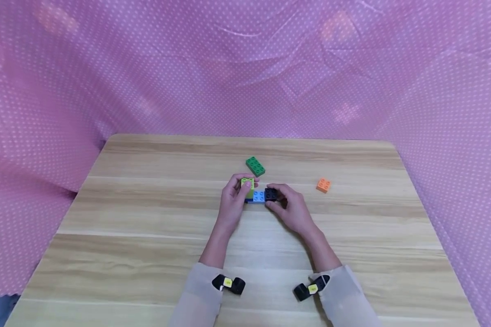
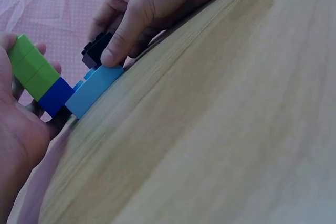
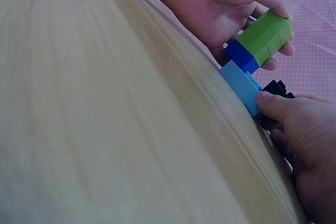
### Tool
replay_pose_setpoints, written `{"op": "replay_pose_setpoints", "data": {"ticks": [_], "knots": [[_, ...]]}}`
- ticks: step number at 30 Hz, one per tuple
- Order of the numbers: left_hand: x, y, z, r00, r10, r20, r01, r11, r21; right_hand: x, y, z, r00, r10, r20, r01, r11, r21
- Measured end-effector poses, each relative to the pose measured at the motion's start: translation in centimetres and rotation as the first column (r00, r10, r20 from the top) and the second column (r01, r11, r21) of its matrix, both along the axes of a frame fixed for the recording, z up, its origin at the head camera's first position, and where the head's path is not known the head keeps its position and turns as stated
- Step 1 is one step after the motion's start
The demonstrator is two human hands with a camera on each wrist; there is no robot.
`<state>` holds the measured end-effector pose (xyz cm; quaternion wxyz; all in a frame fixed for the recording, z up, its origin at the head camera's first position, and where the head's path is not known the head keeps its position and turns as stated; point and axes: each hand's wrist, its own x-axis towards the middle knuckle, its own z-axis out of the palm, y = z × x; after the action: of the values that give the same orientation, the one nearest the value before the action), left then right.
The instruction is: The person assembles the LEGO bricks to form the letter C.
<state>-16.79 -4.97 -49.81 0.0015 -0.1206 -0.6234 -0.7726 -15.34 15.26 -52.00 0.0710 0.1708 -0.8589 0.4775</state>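
A person's left hand [image 1: 230, 202] curls around lime bricks [image 1: 247, 181] stacked over a dark-blue brick [image 2: 56, 96] at the 9 o'clock end of a light-blue brick [image 1: 258, 196] on the counter [image 1: 147, 254]. The right hand [image 1: 292, 209] pinches a black brick [image 1: 271, 194] at the 3 o'clock end; whether it is fully seated cannot be told. A green brick [image 1: 255, 166] lies beyond, at 12 o'clock. The pieces look light, stiff and sturdy, probably best gripped by opposite side walls.

In the left wrist view, the black brick [image 2: 95, 50] is partly hidden by the right hand [image 2: 149, 9], and the left hand [image 2: 22, 132] cropped toward eight o'clock.
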Motion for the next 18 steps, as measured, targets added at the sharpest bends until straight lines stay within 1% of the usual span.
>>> {"op": "replay_pose_setpoints", "data": {"ticks": [3, 9, 14, 18], "knots": [[0.09, 0.03, -0.06, 1.0, -0.004, -0.002, 0.004, 1.0, 0.005, 0.03, 0.03, 0.01, 1.0, 0.003, 0.004, -0.003, 1.0, -0.005], [0.25, 0.04, 0.16, 1.0, -0.002, 0.017, 0.002, 1.0, 0.013, 0.07, 0.1, 0.02, 1.0, 0.012, 0.011, -0.012, 1.0, 0.003], [0.06, 0.09, 0.14, 0.999, -0.021, 0.033, 0.02, 0.999, 0.038, -0.01, 0.24, 0.04, 1.0, 0.004, 0.009, -0.004, 1.0, 0.012], [-0.08, -0.35, 0.14, 0.999, -0.033, 0.04, 0.032, 0.999, 0.025, -0.03, 0.14, 0.11, 1.0, 0.003, 0.006, -0.003, 1.0, 0.013]]}}
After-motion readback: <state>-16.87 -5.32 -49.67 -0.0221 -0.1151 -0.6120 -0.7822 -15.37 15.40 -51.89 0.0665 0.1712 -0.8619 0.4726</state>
